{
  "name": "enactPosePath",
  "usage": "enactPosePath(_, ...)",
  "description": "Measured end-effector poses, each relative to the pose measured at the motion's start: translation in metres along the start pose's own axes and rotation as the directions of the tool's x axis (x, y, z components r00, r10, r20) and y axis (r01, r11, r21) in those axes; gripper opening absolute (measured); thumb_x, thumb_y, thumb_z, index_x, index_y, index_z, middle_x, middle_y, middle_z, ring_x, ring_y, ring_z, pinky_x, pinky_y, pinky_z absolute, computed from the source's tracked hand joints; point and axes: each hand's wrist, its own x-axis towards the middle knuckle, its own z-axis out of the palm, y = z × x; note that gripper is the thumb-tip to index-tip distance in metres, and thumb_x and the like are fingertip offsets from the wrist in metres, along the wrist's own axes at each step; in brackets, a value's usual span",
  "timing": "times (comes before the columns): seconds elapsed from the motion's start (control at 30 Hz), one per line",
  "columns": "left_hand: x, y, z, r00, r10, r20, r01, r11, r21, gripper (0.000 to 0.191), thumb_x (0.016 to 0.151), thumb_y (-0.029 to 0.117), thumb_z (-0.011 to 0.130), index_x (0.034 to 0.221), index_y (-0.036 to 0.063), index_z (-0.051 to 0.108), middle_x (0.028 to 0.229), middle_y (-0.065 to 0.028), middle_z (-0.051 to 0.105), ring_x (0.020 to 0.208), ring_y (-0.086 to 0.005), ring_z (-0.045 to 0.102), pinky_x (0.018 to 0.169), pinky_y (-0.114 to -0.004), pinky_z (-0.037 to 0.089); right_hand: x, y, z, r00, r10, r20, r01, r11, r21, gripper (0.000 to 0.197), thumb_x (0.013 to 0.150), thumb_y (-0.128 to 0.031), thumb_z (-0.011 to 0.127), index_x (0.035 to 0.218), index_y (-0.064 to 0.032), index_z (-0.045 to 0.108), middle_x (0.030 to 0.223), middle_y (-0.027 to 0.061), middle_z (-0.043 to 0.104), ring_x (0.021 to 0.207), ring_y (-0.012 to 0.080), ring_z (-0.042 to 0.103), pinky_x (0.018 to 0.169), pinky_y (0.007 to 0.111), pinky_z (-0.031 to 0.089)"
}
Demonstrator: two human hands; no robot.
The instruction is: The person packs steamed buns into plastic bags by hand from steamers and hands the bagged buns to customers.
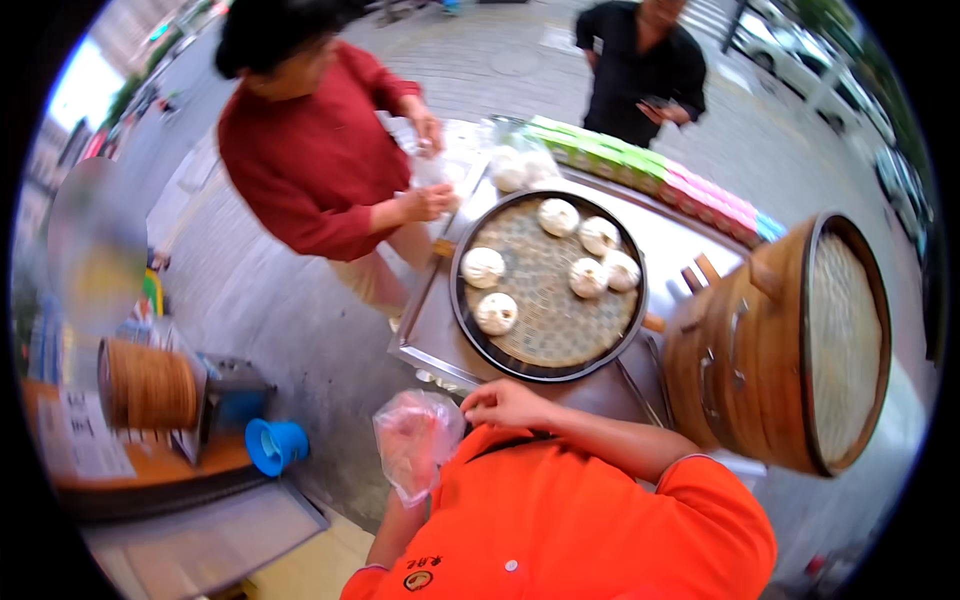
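A clear plastic bag (401, 427) covers my left hand (422, 450), whose fingers are blurred through the film. Close beside it, at the front of my orange shirt, is my right hand (510, 405) with its fingers bent; whether they pinch the bag's edge cannot be told. Ahead of both hands lies a round steamer tray (551, 322) with a dark rim and a woven, perforated liner. Several white steamed buns (588, 277) sit on it, with two (482, 268) at its left side. A pair of metal tongs (637, 390) rests right of the tray.
A tall bamboo steamer stack (739, 360) stands at the right. Green and pink boxes (645, 165) line the steel table's far edge, near bagged buns (517, 169). A person in red (315, 157) stands left, another in black (641, 67) beyond. A blue bucket (277, 446) is at lower left.
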Motion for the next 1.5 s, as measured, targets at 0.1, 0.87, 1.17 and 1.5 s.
enactPosePath(0.1,0.027,-0.009,0.018,0.985,-0.129,0.114,0.117,0.987,0.106,0.013,0.093,0.005,0.072,0.086,0.004,0.061,0.092,-0.0037,0.057,0.07,-0.0123,0.055,0.058,-0.027,0.045,-0.036,0.042,-0.03,0.907,-0.067,-0.417,0.034,0.996,-0.086,0.023,0.095,-0.019,0.073,0.112,-0.0039,0.074,0.082,0.0008,0.072,0.072,0.007,0.063,0.067,0.027,0.054)
enactPosePath(0.87,0.185,-0.124,0.062,0.663,-0.114,0.74,-0.577,0.552,0.602,0.013,0.092,0.017,0.069,0.094,0.0042,0.072,0.093,-0.0174,0.072,0.09,-0.0378,0.068,0.082,-0.047,0.052,-0.148,0.015,-0.012,0.095,-0.138,-0.986,-0.157,0.976,-0.152,0.019,0.09,-0.008,0.073,0.107,0.0002,0.072,0.097,0.0134,0.073,0.083,0.0215,0.071,0.073,0.032,0.056)
enactPosePath(1.17,0.183,-0.096,0.09,0.595,-0.115,0.796,-0.544,0.671,0.504,0.018,0.09,0.018,0.071,0.088,-0.0001,0.072,0.086,-0.0181,0.07,0.085,-0.0378,0.067,0.079,-0.046,0.051,-0.319,-0.146,-0.002,-0.333,-0.875,-0.352,-0.894,0.412,-0.178,0.039,0.081,-0.009,0.084,0.116,-0.0023,0.068,0.119,0.0156,0.067,0.112,0.0351,0.063,0.098,0.045,0.05)
enactPosePath(1.5,0.172,-0.09,0.087,0.57,-0.01,0.821,-0.624,0.645,0.441,0.014,0.094,0.013,0.059,0.091,0.003,0.069,0.09,-0.0178,0.069,0.087,-0.0392,0.065,0.077,-0.047,0.051,-0.337,-0.093,-0.042,-0.248,-0.897,-0.366,-0.965,0.264,0.007,0.056,0.081,-0.046,0.084,0.117,-0.0089,0.064,0.115,0.0098,0.064,0.107,0.0327,0.058,0.097,0.048,0.042)
